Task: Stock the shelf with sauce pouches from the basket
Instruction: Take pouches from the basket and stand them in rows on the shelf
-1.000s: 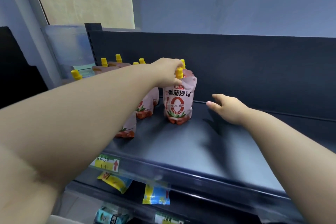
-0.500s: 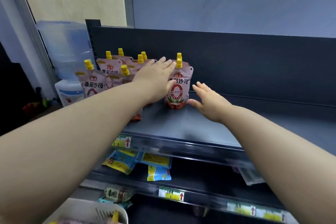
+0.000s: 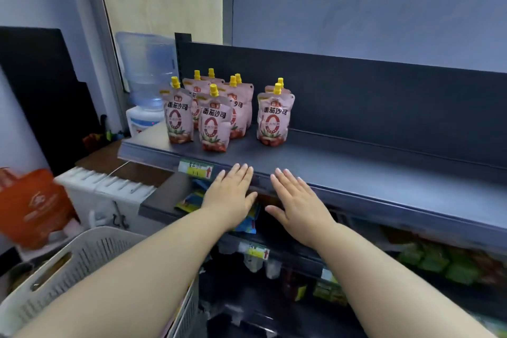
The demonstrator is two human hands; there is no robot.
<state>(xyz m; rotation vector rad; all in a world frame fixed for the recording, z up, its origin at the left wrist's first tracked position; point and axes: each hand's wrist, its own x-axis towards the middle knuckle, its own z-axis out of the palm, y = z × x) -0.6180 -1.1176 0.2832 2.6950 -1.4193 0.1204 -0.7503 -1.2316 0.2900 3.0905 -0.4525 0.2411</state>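
Pouches: likely soft, light; grip neck below cap.
Left hand, right hand: spread, empty, 6 o'clock of pouches.

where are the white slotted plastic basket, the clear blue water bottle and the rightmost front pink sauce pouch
white slotted plastic basket (image 3: 104,247): head view, slotted wall
clear blue water bottle (image 3: 148,68): head view, mid body
rightmost front pink sauce pouch (image 3: 274,118): head view, front label
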